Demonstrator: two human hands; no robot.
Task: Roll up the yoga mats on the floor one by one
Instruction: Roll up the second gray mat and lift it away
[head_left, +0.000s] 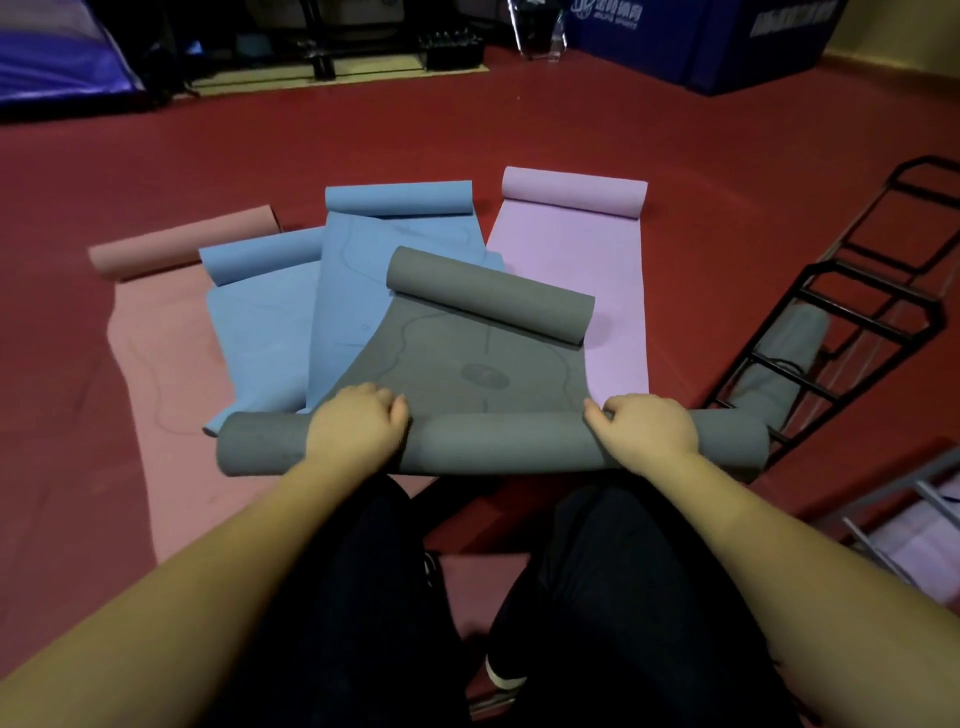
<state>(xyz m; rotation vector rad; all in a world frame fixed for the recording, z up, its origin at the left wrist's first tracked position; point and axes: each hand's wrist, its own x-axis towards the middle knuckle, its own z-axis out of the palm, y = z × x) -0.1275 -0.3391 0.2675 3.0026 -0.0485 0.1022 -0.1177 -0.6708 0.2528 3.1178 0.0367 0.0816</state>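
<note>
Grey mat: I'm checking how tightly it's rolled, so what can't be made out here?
Head view only:
- Grey mat: the near roll's spiral ends face sideways, so its tightness is hidden.
- Left hand and right hand: fingers curl over the roll, tips out of sight.
- Blue mats: near edges covered by the grey mat.

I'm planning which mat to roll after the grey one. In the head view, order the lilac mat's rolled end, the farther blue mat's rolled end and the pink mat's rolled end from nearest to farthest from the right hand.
From the right hand:
1. Lilac mat's rolled end, ahead.
2. Farther blue mat's rolled end, ahead and left.
3. Pink mat's rolled end, far left.
</note>
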